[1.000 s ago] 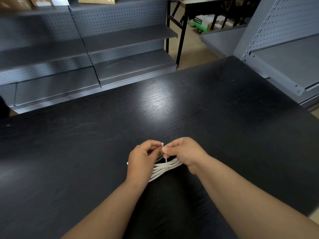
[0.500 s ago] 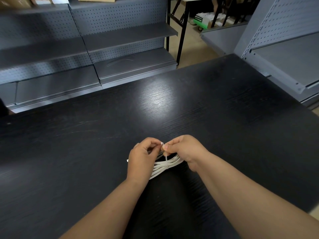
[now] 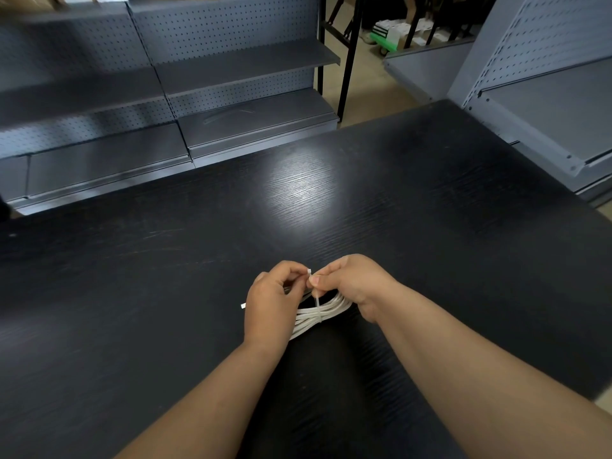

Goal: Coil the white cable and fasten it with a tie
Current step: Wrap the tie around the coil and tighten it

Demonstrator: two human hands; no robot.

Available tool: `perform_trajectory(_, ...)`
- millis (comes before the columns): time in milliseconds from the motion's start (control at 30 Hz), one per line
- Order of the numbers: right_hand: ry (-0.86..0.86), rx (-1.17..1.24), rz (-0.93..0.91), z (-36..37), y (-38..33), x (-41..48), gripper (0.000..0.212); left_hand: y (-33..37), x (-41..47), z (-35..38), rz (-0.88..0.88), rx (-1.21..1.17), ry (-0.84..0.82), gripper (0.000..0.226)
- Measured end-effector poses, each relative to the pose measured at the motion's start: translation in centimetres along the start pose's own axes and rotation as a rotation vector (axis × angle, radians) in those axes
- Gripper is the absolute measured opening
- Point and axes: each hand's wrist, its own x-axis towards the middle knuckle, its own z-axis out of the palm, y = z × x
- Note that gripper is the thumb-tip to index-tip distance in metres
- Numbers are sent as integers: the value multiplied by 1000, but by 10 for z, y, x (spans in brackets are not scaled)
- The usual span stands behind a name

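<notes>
Now, in the head view, we are at the fastening step. The white cable (image 3: 318, 318) already lies coiled in a flat bundle on the dark surface (image 3: 165, 276), at the lower centre of the frame, partly under our hands. One of its ends (image 3: 243, 305) pokes out to the left. A thin white tie (image 3: 317, 301) runs round the strands and rises between our fingertips.

The left hand (image 3: 271, 303) is curled, its fingertips pinching the tie's upper end. The right hand (image 3: 351, 283) pinches the same tie from the other side with thumb and forefinger. We cannot tell whether the loop is snug yet.

We judge that the next move calls for a steady pull or twist on the tie while the bundle is kept from spreading.

Compared with half a second ago, almost nothing differs: both hands keep the same pinch, and the coil sits in the same spot. Grey shelving (image 3: 231, 71) fills the upper left.
</notes>
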Motion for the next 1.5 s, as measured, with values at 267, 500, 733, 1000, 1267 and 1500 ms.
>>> perform_trajectory(267,-14,-7,-12,-1,1,0,15,2,0,0,-10,2,1,31)
perform_trajectory(500,-10,-33,-1,-1,-1,1,8,2,-1,0,-8,9,-2,31)
perform_trajectory(733,7,-39,11,0,-1,3,11,1,0,1,-2,-4,3,32)
perform_trajectory(1000,19,-8,15,1,-1,3,12,-2,2,1,7,-2,-6,30)
perform_trajectory(1267,7,14,-4,0,0,-1,7,-1,4,0,22,-3,-32,37)
perform_trajectory(1500,27,4,-16,2,2,-1,12,2,4,-2,32,34,-75,33)
